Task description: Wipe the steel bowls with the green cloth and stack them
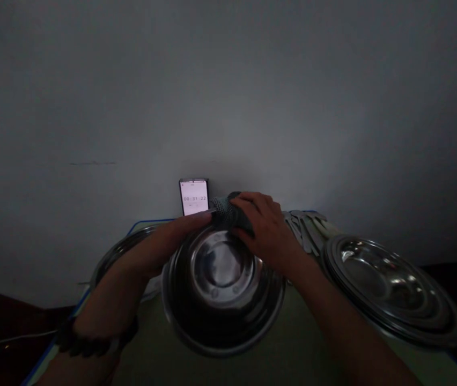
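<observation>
A shiny steel bowl is tilted toward me over the table, its inside facing the camera. My left hand grips its far left rim, fingers reaching over the edge. My right hand is closed on a dark cloth, pressed against the bowl's far rim. A dark band sits on my left wrist.
A phone showing a timer leans against the grey wall behind the bowl. Stacked steel plates lie at the right, several steel utensils behind them. More steel dishes sit at the left. The table has a blue edge.
</observation>
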### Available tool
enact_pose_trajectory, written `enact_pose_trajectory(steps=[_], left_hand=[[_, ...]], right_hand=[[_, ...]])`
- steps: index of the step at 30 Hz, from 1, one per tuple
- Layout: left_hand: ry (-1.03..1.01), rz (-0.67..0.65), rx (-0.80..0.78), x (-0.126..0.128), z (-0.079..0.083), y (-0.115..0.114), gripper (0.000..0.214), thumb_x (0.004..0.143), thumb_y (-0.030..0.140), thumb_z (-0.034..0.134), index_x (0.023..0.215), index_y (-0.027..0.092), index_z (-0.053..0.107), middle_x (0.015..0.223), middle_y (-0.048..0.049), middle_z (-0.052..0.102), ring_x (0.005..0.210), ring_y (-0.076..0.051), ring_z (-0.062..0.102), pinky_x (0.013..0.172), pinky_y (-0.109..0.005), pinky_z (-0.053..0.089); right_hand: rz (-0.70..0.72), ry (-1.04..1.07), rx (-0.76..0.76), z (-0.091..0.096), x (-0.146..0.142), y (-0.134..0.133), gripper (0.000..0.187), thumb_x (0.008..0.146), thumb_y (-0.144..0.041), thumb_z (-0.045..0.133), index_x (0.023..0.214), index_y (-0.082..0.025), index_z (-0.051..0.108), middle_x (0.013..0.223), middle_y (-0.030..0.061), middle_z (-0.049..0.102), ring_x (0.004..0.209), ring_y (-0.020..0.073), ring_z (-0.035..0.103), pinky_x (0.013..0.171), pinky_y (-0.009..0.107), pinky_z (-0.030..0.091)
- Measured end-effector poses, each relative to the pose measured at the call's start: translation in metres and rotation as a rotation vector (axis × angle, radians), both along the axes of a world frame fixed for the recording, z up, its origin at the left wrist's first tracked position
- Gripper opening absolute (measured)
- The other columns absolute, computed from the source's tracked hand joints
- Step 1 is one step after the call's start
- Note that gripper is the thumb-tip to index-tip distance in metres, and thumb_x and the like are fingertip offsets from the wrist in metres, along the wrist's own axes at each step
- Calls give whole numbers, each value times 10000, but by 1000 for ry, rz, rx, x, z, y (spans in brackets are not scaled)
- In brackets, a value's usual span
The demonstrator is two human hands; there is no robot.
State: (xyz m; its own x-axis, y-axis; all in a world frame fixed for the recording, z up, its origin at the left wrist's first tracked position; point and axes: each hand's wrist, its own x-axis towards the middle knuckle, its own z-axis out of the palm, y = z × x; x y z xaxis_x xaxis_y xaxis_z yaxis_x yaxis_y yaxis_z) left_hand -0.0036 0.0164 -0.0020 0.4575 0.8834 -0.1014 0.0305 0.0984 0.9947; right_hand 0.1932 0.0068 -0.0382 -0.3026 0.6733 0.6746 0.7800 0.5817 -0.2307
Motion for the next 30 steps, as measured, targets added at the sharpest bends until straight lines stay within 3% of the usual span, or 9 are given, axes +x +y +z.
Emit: enact_pose_trajectory(steps=[4, 8, 13, 17, 19, 22, 25, 28, 30], left_hand=[[93, -43, 52, 0, 0, -3, 271, 781, 361, 649, 1014, 251, 733, 993, -45, 749, 1017, -272, 657, 896, -395, 508], [123, -3, 153, -1, 1, -2, 257, 782, 372, 644, 996, 269, 743, 938, -45, 752, 919, -267, 683, 856, -392, 517], [-4, 292, 159, 1, 0, 7, 310, 725, 368, 692, 986, 204, 723, 800, -42, 736, 729, -213, 673, 671, -306, 529], [-177, 644, 259, 14, -11, 14, 414, 752, 405, 638, 1109, 197, 628, 944, -30, 710, 790, -188, 653, 675, -275, 525], [-196, 677, 271, 20, -17, 14, 454, 785, 390, 596, 1204, 224, 546, 1045, -26, 685, 883, -191, 644, 730, -278, 524], [10, 499, 282, 19, -18, 10, 454, 796, 359, 594, 1222, 234, 497, 1043, -39, 669, 893, -205, 633, 740, -307, 516], [308, 267, 387, 7, -8, 5, 335, 815, 397, 585, 1081, 194, 575, 950, -58, 670, 878, -231, 624, 770, -352, 501], [509, -4, 465, -6, -1, 2, 300, 852, 435, 531, 997, 201, 649, 965, -65, 692, 941, -252, 625, 863, -383, 468], [564, -104, 466, -9, -1, 1, 314, 869, 450, 495, 971, 216, 679, 953, -59, 709, 930, -255, 635, 858, -384, 467]], right_hand=[[240, 69, -211, -5, 7, 7, 304, 880, -187, 539, 1183, -178, 560, 1166, 90, 660, 1064, 190, 607, 906, 345, 461], [67, 183, -300, -7, 10, 12, 166, 890, -314, 531, 918, -185, 632, 808, 33, 702, 738, 166, 640, 666, 276, 446], [-147, 462, -288, -18, 8, 22, 273, 878, -402, 497, 871, -160, 623, 790, 71, 689, 740, 194, 616, 651, 282, 421], [-20, 844, -475, -30, 7, 33, 358, 851, -482, 485, 887, -155, 627, 839, 67, 698, 744, 191, 622, 653, 292, 462], [20, 909, -527, -32, 14, 37, 336, 819, -448, 523, 938, -151, 625, 856, 63, 701, 759, 195, 629, 659, 303, 477], [-96, 739, -516, -24, 32, 35, 280, 779, -360, 555, 929, -135, 628, 851, 80, 697, 775, 213, 630, 645, 312, 473], [-168, 467, -452, -3, 48, 23, 230, 796, -334, 531, 895, -152, 632, 806, 69, 688, 715, 204, 614, 592, 293, 440], [-73, 201, -388, 16, 48, 7, 166, 830, -313, 512, 793, -191, 618, 684, 21, 653, 638, 174, 589, 561, 261, 396], [-16, 97, -395, 21, 40, -1, 144, 841, -288, 510, 768, -205, 602, 667, 9, 649, 615, 162, 590, 551, 250, 377]])
